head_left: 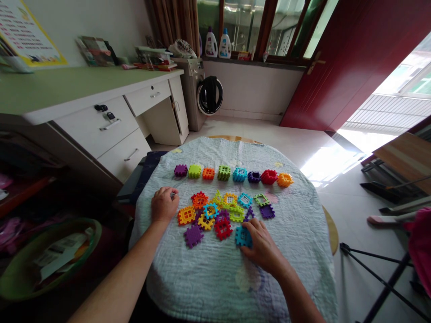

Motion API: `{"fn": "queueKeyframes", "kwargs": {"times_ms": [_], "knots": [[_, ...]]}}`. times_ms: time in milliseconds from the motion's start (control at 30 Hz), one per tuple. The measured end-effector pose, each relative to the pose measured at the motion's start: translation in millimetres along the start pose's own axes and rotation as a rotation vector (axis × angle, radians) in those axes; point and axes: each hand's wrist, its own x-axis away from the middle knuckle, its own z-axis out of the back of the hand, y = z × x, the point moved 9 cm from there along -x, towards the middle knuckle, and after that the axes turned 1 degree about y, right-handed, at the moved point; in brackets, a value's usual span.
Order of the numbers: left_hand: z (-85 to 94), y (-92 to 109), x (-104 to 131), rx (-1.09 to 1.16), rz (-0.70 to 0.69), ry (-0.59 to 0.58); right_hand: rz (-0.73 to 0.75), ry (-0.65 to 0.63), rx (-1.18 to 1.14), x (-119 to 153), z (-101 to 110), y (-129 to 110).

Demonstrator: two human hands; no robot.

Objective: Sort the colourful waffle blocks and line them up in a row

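Observation:
My right hand (pixel 258 242) grips a blue interlocking building block (pixel 243 237) with a window pattern, low over or on the cloth. My left hand (pixel 164 204) rests on the cloth with its fingers curled; a small dark patch shows at the fingertips, too little to name. Between my hands lies a loose pile of toothed pieces, among them an orange window piece (pixel 186 216), a purple square (pixel 193 236), a red window piece (pixel 223 229) and a dark purple square (pixel 267 211). Behind them stands a row of stacked blocks by colour, from a purple stack (pixel 181 170) to a yellow-orange stack (pixel 285 180).
A pale patterned cloth (pixel 208 278) covers the round table. Left are a desk (pixel 111 116) with drawers and a green basket (pixel 50 260). A washing machine (pixel 195 89) with its door open stands behind; a red door (pixel 343 58) and black tripod-like legs (pixel 377 278) are right.

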Motion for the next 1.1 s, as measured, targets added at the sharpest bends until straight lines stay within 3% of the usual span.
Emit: {"fn": "queueKeyframes", "kwargs": {"times_ms": [267, 433, 567, 667, 867, 1100], "knots": [[-2.2, -3.1, 0.7, -0.001, -0.005, -0.003, 0.035, 0.034, -0.043, 4.0, 4.2, -2.5], [-2.4, -2.1, 0.4, -0.002, -0.024, 0.004, 0.137, 0.156, -0.039, -11.3, 44.9, -6.6], [-1.4, -1.6, 0.9, 0.005, -0.026, 0.009, 0.187, 0.269, 0.035, -55.2, 85.6, -2.1], [-1.0, -2.1, 1.4, 0.016, -0.027, 0.016, 0.189, 0.321, 0.063, -101.1, 102.6, 8.7], [-2.3, -3.7, 1.3, 0.022, -0.033, 0.027, 0.103, 0.331, 0.151, -175.2, 103.6, 37.7], [-3.9, -5.3, 0.8, 0.035, -0.041, 0.025, 0.089, 0.218, 0.227, -212.0, 94.5, 52.5]]}}
